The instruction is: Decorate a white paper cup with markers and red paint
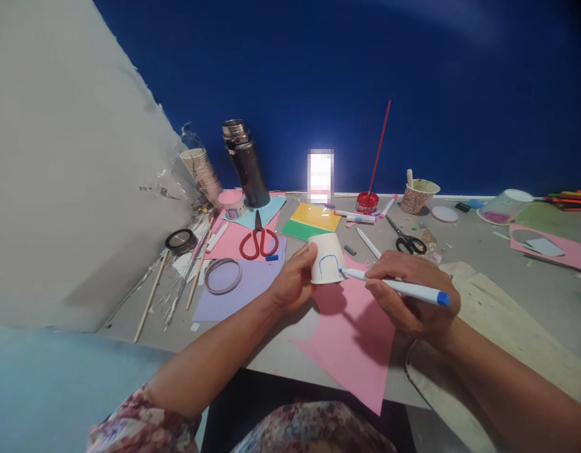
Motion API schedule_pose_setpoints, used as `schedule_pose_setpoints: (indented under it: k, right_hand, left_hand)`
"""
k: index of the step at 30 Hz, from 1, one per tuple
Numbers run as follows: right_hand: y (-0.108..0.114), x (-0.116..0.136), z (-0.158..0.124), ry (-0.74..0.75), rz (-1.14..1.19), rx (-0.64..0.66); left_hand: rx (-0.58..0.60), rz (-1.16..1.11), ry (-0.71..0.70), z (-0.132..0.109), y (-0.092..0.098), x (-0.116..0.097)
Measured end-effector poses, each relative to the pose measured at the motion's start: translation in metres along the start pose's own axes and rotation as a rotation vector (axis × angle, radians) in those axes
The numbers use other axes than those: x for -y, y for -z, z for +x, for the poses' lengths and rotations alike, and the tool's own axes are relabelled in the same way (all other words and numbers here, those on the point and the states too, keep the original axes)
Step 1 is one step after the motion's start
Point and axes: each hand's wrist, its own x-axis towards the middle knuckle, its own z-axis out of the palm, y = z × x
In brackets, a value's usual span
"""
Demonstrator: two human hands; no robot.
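- Blue wall [290, 75]: fills the upper background, behind the work surface.
- Grey table [278, 349]: cluttered with craft stuff, wall along the far edge.
- Pale cloth [498, 327]: flat on the table, right side, partly under the right forearm.
- Pink sheet [361, 352]: on the table below both hands, near corner reaching over the front edge; hand shadows on it.
- Purple sheet [243, 308]: left of the pink one, beside the left forearm.
- Right hand [420, 267]: fingers closed round a marker in a writing grip.
- Left hand [290, 277]: thumb and fingers pinched on a cup at its left side.
- Dark flask [248, 167]: lidless, far left-centre, near the wall.
- Yellow and green sheet [319, 217]: glossy, just beyond the cup.
- White marker [413, 290]: blue end outward to the right, tip at the cup's right side; touching or only just off, can't tell.
- White cup [326, 251]: mouth down, in the left hand, over the pink sheet's far part; blue arch line drawn on its side.
- Red-handled scissors [258, 225]: beyond the left hand, blades pointing away.
- Grey tape ring [219, 292]: lies on the purple sheet.
- Black tape roll [192, 240]: further left, near stick ends.
- Blue cap [271, 258]: just below the red handles.
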Motion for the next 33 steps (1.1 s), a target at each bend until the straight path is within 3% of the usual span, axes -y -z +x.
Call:
schedule_pose_setpoints:
  k: [5, 11, 26, 33]
  right_hand:
    - [0.001, 0.001, 0.003, -0.018, 0.034, 0.045]
    - [-0.003, 0.004, 0.005, 0.014, 0.07, 0.074]
    - [-0.01, 0.004, 0.0, 0.021, 0.09, 0.162]
    - [-0.004, 0.003, 0.003, 0.016, -0.036, 0.04]
  left_hand:
    - [-0.023, -0.016, -0.017, -0.001, -0.001, 0.0]
    - [0.028, 0.013, -0.098, 0.0, 0.0, 0.004]
    - [0.04, 0.091, -0.118, 0.0, 0.004, 0.008]
    - [0.023, 0.037, -0.073, 0.0, 0.003, 0.006]
